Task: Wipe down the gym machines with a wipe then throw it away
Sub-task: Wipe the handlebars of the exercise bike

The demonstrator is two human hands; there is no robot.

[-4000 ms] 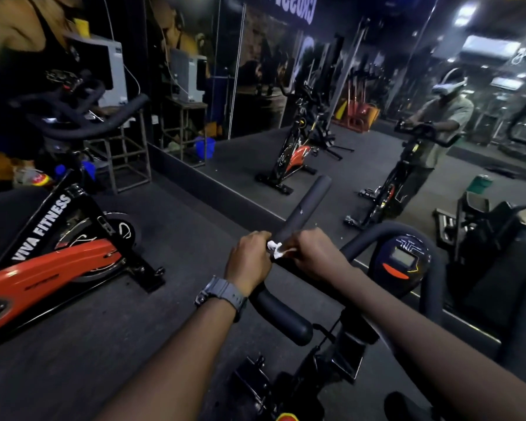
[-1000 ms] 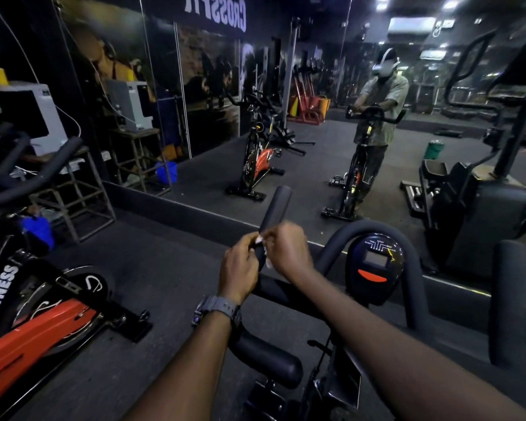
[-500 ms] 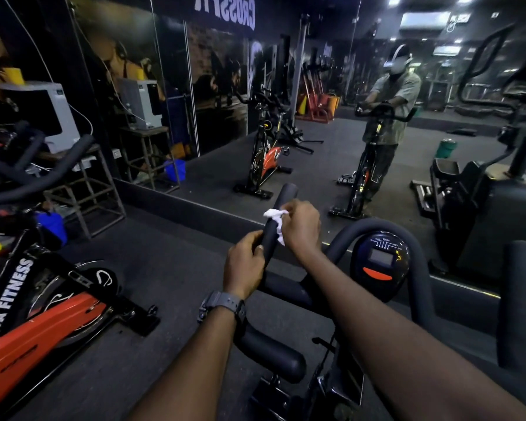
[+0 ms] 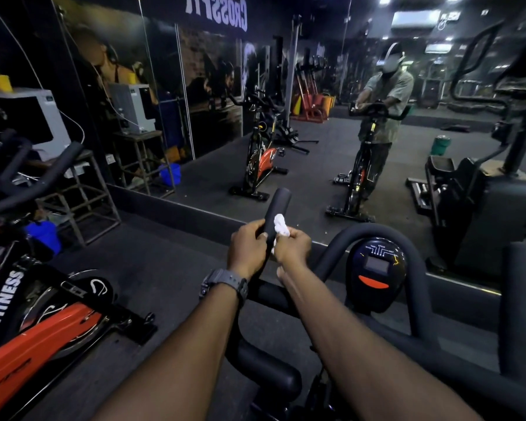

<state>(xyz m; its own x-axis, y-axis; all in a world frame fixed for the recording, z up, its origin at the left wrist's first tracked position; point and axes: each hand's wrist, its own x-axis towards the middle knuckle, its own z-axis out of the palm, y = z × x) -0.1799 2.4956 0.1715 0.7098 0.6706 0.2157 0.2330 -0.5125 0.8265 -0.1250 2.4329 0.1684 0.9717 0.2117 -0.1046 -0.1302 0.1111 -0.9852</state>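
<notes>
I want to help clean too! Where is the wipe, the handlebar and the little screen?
wipe [image 4: 280,224], head view, on the white bunched part above the right hand.
handlebar [image 4: 278,200], head view, on the bare black grip near its tip.
screen [image 4: 376,264], head view, on the grey display's middle.

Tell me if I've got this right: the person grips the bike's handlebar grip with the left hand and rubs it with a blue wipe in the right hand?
Nearly. The wipe is white, not blue; the head view shows it bunched in the right hand against the handlebar grip. The rest holds: the left hand is wrapped round that grip just below the wipe.
</notes>
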